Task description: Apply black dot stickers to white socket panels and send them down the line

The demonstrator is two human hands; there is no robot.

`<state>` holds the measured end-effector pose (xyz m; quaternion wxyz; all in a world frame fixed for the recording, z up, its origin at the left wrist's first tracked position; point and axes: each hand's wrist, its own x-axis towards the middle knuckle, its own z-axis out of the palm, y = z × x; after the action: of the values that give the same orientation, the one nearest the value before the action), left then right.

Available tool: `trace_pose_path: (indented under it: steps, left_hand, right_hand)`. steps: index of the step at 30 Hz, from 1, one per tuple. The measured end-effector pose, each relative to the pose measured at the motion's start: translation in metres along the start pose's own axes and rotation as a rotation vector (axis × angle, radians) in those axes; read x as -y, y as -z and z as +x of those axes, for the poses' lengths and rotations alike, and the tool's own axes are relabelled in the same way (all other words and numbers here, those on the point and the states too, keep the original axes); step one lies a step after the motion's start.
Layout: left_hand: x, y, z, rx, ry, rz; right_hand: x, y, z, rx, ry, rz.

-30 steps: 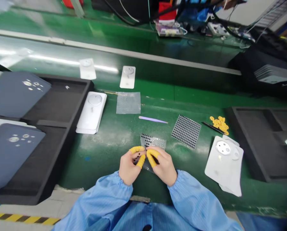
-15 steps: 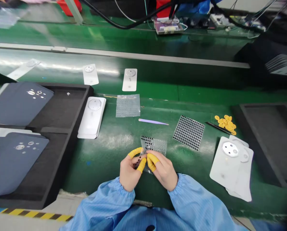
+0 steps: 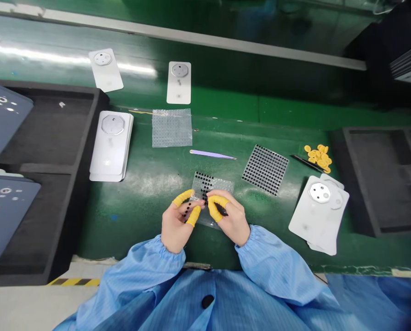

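A clear sheet with rows of small black adhesive dots (image 3: 222, 186) lies before me, part of its dots gone. My left hand (image 3: 174, 227), with yellow finger cots on thumb and forefinger, grips the sheet's left side, where a few dots show between the fingers. My right hand (image 3: 235, 220), also in yellow finger cots, is closed in a pinch over the sheet's middle; whatever is between its fingertips is too small to tell. Beyond the hands lie purple tweezers (image 3: 213, 154), a fuller sheet of black dots (image 3: 265, 169) and a clear sheet without black dots (image 3: 172, 128).
Black trays flank me, the left one (image 3: 67, 184) holding dark blue phone back panels (image 3: 5, 216). White panels are stacked at left (image 3: 111, 149) and right (image 3: 317, 211). Loose yellow finger cots (image 3: 318, 157) and black tweezers (image 3: 307, 163) lie at right. Two white panels lie farther back.
The view has tilted down, so everything sits higher in it. My hands have moved slightly apart over the dot sheet, and more black dots show between them.
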<state>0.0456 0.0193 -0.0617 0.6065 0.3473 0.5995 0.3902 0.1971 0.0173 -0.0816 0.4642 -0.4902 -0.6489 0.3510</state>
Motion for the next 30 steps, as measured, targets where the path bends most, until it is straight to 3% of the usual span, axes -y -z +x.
trace_pose_path:
  steps: [3,6,9,11,12,14,18,21,25,30]
  left_hand:
    - [-0.009,0.013,-0.002,0.096,-0.02,0.182]
    - [-0.033,0.04,0.003,0.154,-0.153,0.583]
    - [-0.067,0.067,0.025,0.214,-0.345,0.899]
    - [-0.093,0.07,0.053,0.312,-0.417,1.017]
    - [-0.106,0.065,0.071,0.344,-0.42,1.083]
    - [-0.129,0.042,0.111,0.264,-0.358,1.218]
    - [-0.159,-0.025,0.19,-0.082,-0.345,1.238]
    - [-0.167,-0.058,0.232,-0.269,-0.271,1.208]
    - [-0.17,-0.063,0.26,-0.346,-0.164,1.196]
    - [-0.186,-0.049,0.271,-0.253,-0.121,1.199]
  right_hand:
    - [0.002,0.003,0.004,-0.027,-0.106,0.082]
    - [0.0,0.006,0.006,-0.054,-0.203,0.18]
    - [-0.003,0.007,0.007,-0.061,-0.221,0.222]
    - [-0.003,0.007,0.008,-0.057,-0.197,0.207]
    - [-0.003,0.007,0.008,-0.056,-0.177,0.187]
    - [-0.001,0.007,0.009,-0.054,-0.128,0.133]
    - [0.002,0.006,0.008,-0.064,-0.061,0.057]
    - [0.0,0.006,0.008,-0.072,-0.094,0.065]
    - [-0.001,0.006,0.009,-0.064,-0.12,0.081]
    - [0.002,0.007,0.009,-0.056,-0.108,0.082]
